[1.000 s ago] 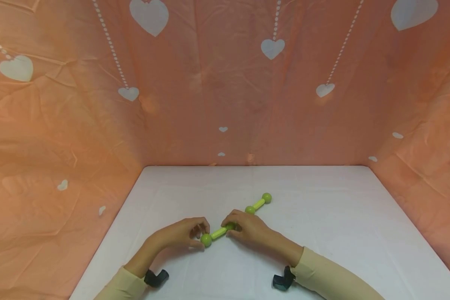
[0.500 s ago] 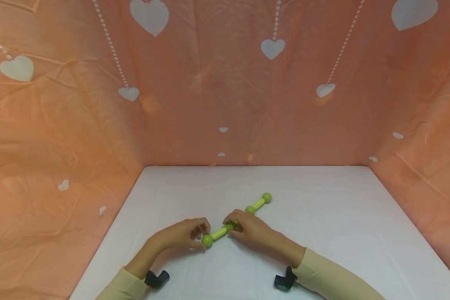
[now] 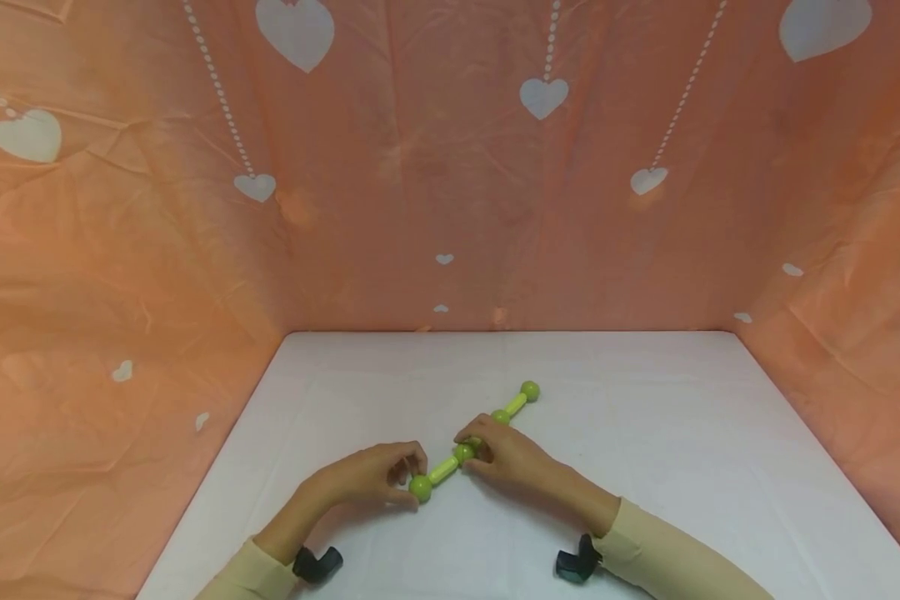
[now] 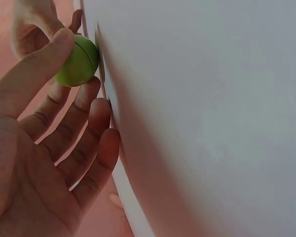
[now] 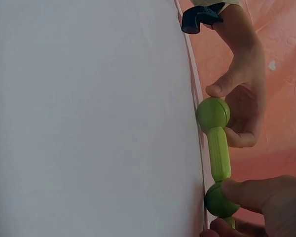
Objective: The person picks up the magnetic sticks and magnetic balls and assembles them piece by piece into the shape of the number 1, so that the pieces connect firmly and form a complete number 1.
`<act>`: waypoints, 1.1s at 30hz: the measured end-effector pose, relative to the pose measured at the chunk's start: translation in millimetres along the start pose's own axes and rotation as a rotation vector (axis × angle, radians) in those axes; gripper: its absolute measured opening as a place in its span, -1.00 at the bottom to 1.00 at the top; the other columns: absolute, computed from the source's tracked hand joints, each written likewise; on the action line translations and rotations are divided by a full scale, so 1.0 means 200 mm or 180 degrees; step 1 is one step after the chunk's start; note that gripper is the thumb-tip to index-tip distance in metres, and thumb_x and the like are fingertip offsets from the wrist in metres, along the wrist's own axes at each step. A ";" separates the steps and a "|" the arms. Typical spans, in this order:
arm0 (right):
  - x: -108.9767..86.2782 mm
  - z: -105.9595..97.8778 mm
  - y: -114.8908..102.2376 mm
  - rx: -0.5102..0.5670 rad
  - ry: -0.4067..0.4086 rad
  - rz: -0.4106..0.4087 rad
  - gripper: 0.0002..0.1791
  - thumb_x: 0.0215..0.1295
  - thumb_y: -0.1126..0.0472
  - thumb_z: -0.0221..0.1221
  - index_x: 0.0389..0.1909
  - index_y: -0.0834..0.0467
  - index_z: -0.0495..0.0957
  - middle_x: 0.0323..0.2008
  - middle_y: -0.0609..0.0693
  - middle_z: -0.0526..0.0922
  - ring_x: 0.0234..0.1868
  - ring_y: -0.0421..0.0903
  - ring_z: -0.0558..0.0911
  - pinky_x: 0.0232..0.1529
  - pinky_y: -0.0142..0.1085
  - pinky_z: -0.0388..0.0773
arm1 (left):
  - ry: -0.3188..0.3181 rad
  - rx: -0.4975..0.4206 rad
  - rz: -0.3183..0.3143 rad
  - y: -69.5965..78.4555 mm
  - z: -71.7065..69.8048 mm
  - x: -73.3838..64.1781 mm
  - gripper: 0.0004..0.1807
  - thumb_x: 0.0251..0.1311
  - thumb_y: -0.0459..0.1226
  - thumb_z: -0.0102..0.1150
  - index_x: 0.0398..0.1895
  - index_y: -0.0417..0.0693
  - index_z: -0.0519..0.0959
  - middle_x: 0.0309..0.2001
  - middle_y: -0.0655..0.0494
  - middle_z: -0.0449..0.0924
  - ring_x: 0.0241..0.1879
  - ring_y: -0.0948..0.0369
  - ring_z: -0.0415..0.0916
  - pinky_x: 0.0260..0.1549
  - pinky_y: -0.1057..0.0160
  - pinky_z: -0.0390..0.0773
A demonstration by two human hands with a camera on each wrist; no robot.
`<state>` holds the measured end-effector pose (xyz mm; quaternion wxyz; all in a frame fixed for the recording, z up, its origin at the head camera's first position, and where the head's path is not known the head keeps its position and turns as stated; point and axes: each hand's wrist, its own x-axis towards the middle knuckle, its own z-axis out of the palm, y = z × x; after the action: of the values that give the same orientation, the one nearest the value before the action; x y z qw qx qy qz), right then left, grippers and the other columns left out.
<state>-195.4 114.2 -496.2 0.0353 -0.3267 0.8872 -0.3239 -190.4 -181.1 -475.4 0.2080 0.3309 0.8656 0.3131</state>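
Note:
A chain of green balls and yellow-green rods, like magnetic building pieces, runs slantwise over the white table [image 3: 645, 433]. My left hand [image 3: 375, 475] pinches the near end ball [image 3: 420, 488] between thumb and fingers; the left wrist view shows the thumb on top of this ball [image 4: 79, 64]. My right hand [image 3: 513, 454] pinches the second ball [image 5: 219, 200], one rod [image 5: 218, 154] further along. Beyond the right hand, the third ball [image 3: 500, 416], another rod [image 3: 516, 404] and the far end ball [image 3: 529, 391] show. The right hand mostly hides the middle rod.
An orange cloth with white hearts [image 3: 544, 98] hangs behind the table and at both sides. Black wrist cameras sit on the left wrist [image 3: 317, 566] and the right wrist [image 3: 577, 560], low over the table.
The chain has turned slightly: its near end shifted right and toward me, its far end a little left and away. Both hands moved slightly with it, keeping their pinch.

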 end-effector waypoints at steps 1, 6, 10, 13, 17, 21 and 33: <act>0.00 0.00 0.00 0.0000 -0.0001 0.0012 -0.65 0.44 0.18 0.40 0.20 0.06 0.66 0.07 -0.13 0.63 -0.16 -0.28 0.53 -0.06 -0.31 0.59 | -0.0002 0.0009 0.0000 0.00 0.00 0.00 -0.60 0.16 -0.17 0.63 -0.07 0.23 0.57 -0.22 0.39 0.56 -0.19 0.33 0.50 -0.13 0.30 0.57; -0.01 -0.02 0.01 0.0031 0.0003 0.0070 -0.64 0.45 0.18 0.39 0.21 0.08 0.66 0.07 -0.13 0.61 -0.18 -0.26 0.54 -0.08 -0.33 0.59 | 0.0015 0.0083 0.0009 0.03 0.02 0.02 -0.61 0.18 -0.13 0.62 -0.07 0.25 0.57 -0.23 0.42 0.56 -0.19 0.35 0.50 -0.13 0.31 0.57; -0.02 -0.03 0.02 0.0113 0.0008 0.0044 -0.65 0.46 0.19 0.38 0.20 0.11 0.66 0.09 -0.11 0.61 -0.14 -0.23 0.55 -0.05 -0.30 0.60 | -0.0004 0.0090 0.0014 0.04 0.04 0.03 -0.61 0.19 -0.13 0.62 -0.04 0.23 0.57 -0.22 0.41 0.56 -0.20 0.36 0.50 -0.14 0.32 0.57; -0.03 -0.04 0.03 0.0172 0.0016 -0.0020 -0.65 0.45 0.20 0.38 0.20 0.12 0.65 0.09 -0.10 0.61 -0.11 -0.23 0.57 -0.02 -0.30 0.61 | -0.0022 0.0122 0.0007 0.06 0.05 0.04 -0.60 0.19 -0.14 0.62 -0.03 0.22 0.57 -0.22 0.40 0.56 -0.21 0.37 0.49 -0.16 0.33 0.57; -0.05 -0.06 0.05 0.0216 0.0021 -0.0121 -0.66 0.45 0.24 0.38 0.18 0.13 0.65 0.11 -0.08 0.60 -0.12 -0.21 0.59 -0.04 -0.32 0.63 | -0.0054 0.0198 -0.0033 0.08 0.06 0.06 -0.59 0.18 -0.15 0.62 -0.02 0.25 0.57 -0.22 0.40 0.56 -0.22 0.39 0.48 -0.16 0.33 0.57; -0.05 -0.07 0.07 0.0243 0.0009 -0.0202 -0.67 0.44 0.27 0.39 0.17 0.12 0.66 0.10 -0.08 0.58 -0.13 -0.20 0.59 -0.07 -0.34 0.63 | -0.0061 0.0227 -0.0026 0.09 0.07 0.07 -0.59 0.17 -0.16 0.63 -0.03 0.26 0.57 -0.22 0.39 0.58 -0.23 0.39 0.49 -0.17 0.33 0.56; -0.09 -0.10 0.13 0.0223 0.0175 -0.0221 -0.55 0.40 0.28 0.43 0.26 0.16 0.60 0.21 0.01 0.50 -0.07 -0.10 0.62 -0.10 -0.35 0.63 | -0.0075 0.0228 0.0035 0.13 0.12 0.14 -0.62 0.20 -0.13 0.61 -0.05 0.29 0.57 -0.22 0.43 0.60 -0.24 0.42 0.51 -0.18 0.36 0.56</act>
<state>-201.8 151.3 -498.3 0.0110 -0.3469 0.8641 -0.3647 -185.2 -137.4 -478.9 0.2044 0.3466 0.8719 0.2791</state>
